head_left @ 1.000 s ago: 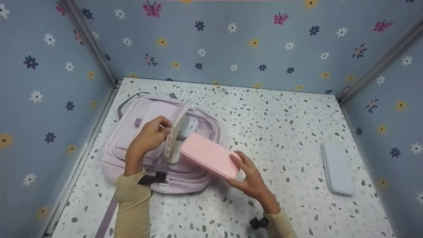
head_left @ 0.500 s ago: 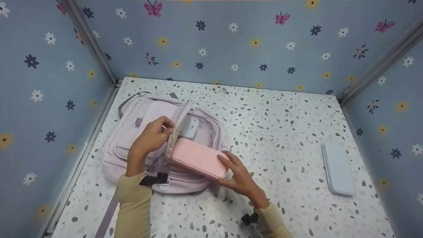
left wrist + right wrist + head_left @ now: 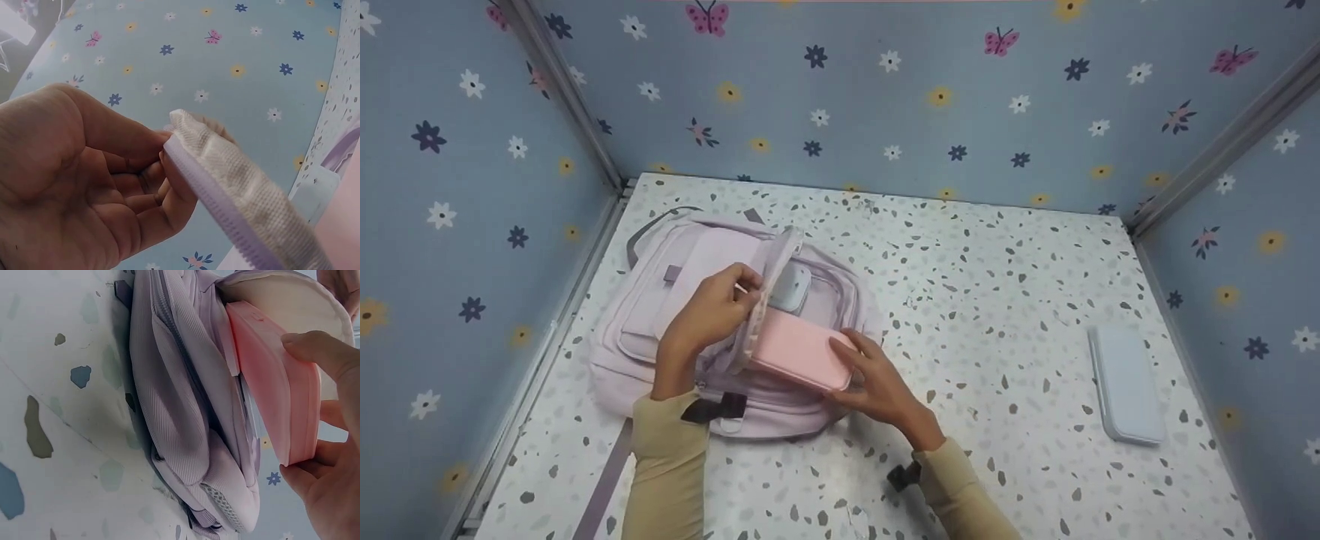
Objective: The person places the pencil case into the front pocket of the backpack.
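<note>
A lilac backpack lies on the speckled table with its front pocket unzipped. My left hand pinches the zippered edge of the pocket flap between thumb and fingers and lifts it away from the bag. My right hand grips the outer end of a pink rectangular case, thumb on one face and fingers on the other. The case's far end is inside the pocket, hidden behind the flap. In the right wrist view the pink case slants into the pocket's cream lining. A pale blue-white case sits in the pocket beyond it.
A light blue case lies on the right part of the table. Floral panels enclose the back and both sides. A strap trails from the backpack toward the front edge.
My right hand has moved left with the pink case, whose far end has gone from outside the pocket to under the flap. My left hand keeps its pinch on the flap, shifted slightly right.
</note>
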